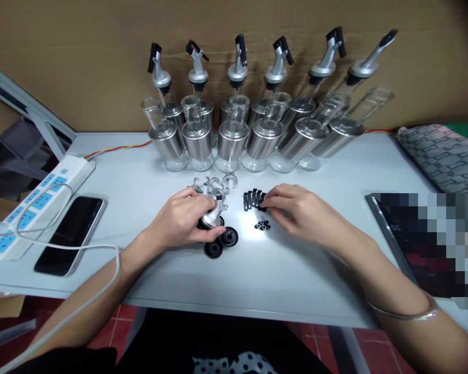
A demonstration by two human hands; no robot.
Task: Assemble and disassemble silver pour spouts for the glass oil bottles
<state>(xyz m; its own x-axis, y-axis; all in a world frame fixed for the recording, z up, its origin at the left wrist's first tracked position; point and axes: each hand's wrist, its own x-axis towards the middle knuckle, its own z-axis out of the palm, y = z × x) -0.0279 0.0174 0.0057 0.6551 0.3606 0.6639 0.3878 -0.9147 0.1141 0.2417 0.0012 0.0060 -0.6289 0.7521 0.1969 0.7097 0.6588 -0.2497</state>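
Observation:
My left hand (185, 215) is closed around a silver pourer spout (212, 217), its narrow end pointing up past my fingers. Round black stoppers (229, 237) lie on the table just below that hand. Behind it rest several loose silver spout tops (214, 183). With fingertips pinched, my right hand (296, 210) reaches the right end of a row of small black levers (251, 200). Whether one of these levers is gripped I cannot make out, as the fingers cover that end. A cluster of tiny black caps (262, 225) sits nearer to me, beside my right thumb.
Glass bottles with steel sleeves (233, 140) stand in two rows at the back; the rear ones carry spouts (237, 70). On the left lie a power strip (42, 200), a phone (68, 236) and a white cable (115, 270). A tablet-like device (398, 234) is at right.

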